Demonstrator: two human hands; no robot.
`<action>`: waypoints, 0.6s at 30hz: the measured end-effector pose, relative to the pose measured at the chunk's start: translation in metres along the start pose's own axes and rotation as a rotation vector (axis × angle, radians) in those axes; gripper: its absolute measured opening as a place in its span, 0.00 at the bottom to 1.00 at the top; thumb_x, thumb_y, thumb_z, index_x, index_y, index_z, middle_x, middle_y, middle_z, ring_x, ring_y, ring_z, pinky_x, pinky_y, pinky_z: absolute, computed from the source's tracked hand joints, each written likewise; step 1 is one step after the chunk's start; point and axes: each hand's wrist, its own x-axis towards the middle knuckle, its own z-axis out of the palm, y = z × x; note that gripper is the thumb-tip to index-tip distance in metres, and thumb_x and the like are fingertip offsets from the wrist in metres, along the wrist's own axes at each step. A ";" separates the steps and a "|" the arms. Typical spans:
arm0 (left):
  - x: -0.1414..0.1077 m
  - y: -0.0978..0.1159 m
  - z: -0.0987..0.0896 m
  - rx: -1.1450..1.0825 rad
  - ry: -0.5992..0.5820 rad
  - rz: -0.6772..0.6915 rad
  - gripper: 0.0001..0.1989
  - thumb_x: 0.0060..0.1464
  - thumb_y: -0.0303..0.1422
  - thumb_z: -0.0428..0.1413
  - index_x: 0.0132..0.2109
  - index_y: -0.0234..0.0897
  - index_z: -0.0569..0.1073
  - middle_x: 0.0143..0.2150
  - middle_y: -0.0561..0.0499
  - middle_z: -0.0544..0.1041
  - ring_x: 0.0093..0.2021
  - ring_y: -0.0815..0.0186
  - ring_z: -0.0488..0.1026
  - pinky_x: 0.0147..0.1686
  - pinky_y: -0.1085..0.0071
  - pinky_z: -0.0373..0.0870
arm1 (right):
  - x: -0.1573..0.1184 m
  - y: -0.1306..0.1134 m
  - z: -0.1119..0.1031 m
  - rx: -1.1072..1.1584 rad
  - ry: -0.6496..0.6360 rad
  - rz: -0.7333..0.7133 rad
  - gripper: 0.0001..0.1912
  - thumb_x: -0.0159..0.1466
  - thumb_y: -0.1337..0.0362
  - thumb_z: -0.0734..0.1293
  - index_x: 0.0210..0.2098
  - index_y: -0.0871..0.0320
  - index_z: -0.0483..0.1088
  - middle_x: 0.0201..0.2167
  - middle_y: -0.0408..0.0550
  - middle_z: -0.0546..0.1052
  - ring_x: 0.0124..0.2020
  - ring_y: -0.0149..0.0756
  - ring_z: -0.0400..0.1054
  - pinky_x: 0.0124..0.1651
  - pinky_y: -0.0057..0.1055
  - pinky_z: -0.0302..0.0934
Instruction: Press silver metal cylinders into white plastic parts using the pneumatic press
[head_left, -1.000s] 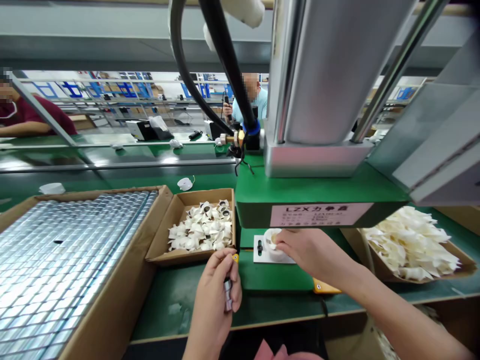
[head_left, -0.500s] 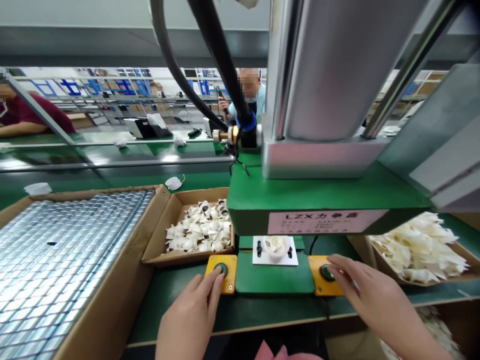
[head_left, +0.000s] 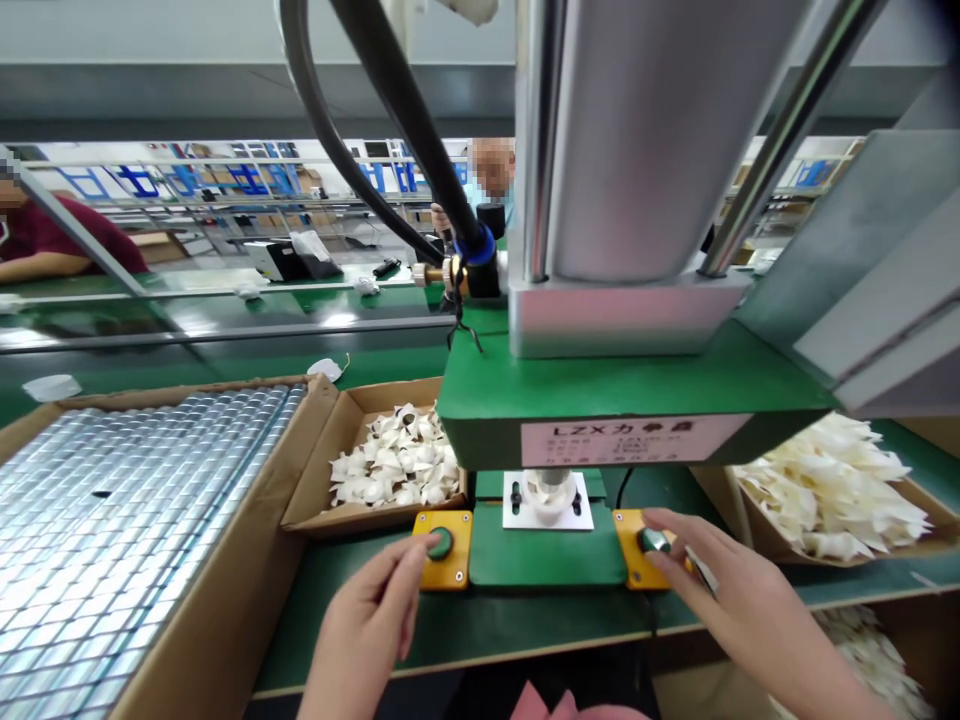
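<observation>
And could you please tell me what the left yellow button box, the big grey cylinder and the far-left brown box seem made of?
Left yellow button box: painted metal or plastic, hard to tell; smooth, evenly coloured face.
Big grey cylinder: probably metal, satin; soft sheen.
Far-left brown box: likely cardboard, matte; plain tan walls.
</observation>
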 end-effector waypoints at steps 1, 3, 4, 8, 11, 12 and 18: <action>0.000 0.006 0.000 -0.263 -0.005 -0.074 0.07 0.50 0.34 0.58 0.38 0.40 0.76 0.20 0.56 0.67 0.16 0.73 0.61 0.13 0.80 0.55 | 0.004 -0.006 -0.002 0.082 0.004 0.037 0.18 0.65 0.55 0.59 0.53 0.46 0.59 0.41 0.45 0.73 0.41 0.35 0.70 0.44 0.33 0.65; 0.000 0.017 0.003 -0.758 -0.042 -0.207 0.06 0.53 0.28 0.54 0.40 0.38 0.73 0.21 0.59 0.63 0.14 0.78 0.56 0.11 0.84 0.51 | 0.016 -0.023 -0.006 0.288 0.019 0.108 0.22 0.63 0.54 0.62 0.55 0.47 0.57 0.42 0.46 0.73 0.42 0.36 0.69 0.44 0.34 0.65; 0.000 0.020 0.006 -0.931 -0.086 -0.276 0.07 0.54 0.26 0.52 0.40 0.36 0.72 0.21 0.59 0.62 0.13 0.79 0.56 0.10 0.85 0.51 | 0.024 -0.033 -0.008 0.407 0.013 0.135 0.24 0.61 0.54 0.63 0.55 0.48 0.56 0.42 0.46 0.73 0.40 0.35 0.70 0.42 0.33 0.66; 0.001 0.019 0.029 -1.062 -0.275 -0.484 0.07 0.57 0.28 0.48 0.38 0.34 0.71 0.16 0.62 0.53 0.09 0.78 0.50 0.06 0.83 0.45 | 0.068 -0.082 -0.010 0.816 -0.042 0.091 0.13 0.58 0.56 0.66 0.39 0.56 0.68 0.32 0.45 0.74 0.26 0.30 0.68 0.30 0.28 0.64; -0.002 0.020 0.045 -0.977 -0.244 -0.476 0.05 0.54 0.27 0.51 0.36 0.36 0.71 0.18 0.60 0.57 0.13 0.76 0.57 0.10 0.81 0.57 | 0.100 -0.110 -0.005 1.063 -0.053 -0.029 0.13 0.57 0.54 0.66 0.27 0.57 0.70 0.23 0.42 0.72 0.24 0.30 0.68 0.27 0.26 0.62; -0.003 0.022 0.048 -0.956 -0.192 -0.467 0.05 0.53 0.25 0.52 0.37 0.36 0.71 0.20 0.58 0.61 0.17 0.75 0.62 0.14 0.79 0.65 | 0.107 -0.114 -0.003 1.141 -0.070 -0.040 0.13 0.57 0.53 0.66 0.26 0.58 0.70 0.22 0.42 0.72 0.22 0.29 0.67 0.26 0.26 0.61; -0.005 0.031 0.051 -0.753 -0.026 -0.518 0.21 0.40 0.18 0.54 0.44 0.39 0.70 0.37 0.48 0.73 0.38 0.60 0.74 0.36 0.63 0.76 | 0.091 -0.106 0.005 1.426 -0.211 0.107 0.14 0.54 0.56 0.70 0.34 0.60 0.70 0.27 0.44 0.74 0.23 0.28 0.68 0.27 0.27 0.64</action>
